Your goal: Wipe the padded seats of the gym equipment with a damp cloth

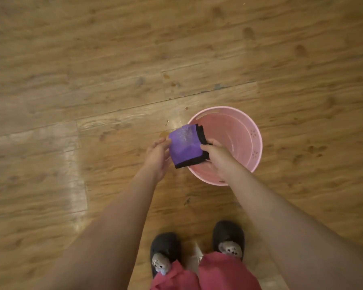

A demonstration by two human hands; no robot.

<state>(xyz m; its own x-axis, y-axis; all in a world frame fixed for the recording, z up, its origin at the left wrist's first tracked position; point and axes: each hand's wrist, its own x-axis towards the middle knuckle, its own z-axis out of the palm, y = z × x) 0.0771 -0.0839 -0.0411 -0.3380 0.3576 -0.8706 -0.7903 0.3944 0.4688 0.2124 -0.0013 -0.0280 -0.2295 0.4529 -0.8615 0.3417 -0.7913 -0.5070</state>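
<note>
Cloth [183, 144], folded, purple with black edging, above pink bucket [260, 141]; right hand [216, 156] pinches it; left hand [157, 156] touches it, fingers relaxed.

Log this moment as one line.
stage: cloth prep | purple cloth: folded, held over pink bucket rim | right hand: grips cloth's right edge | left hand: at left edge, grip unclear

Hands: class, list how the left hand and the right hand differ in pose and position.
The right hand grips the purple cloth with its thumb on top; the left hand only touches its edge with relaxed fingers. The right hand is over the pink bucket; the left hand is over the floor. Both bare hands meet the cloth.
</note>
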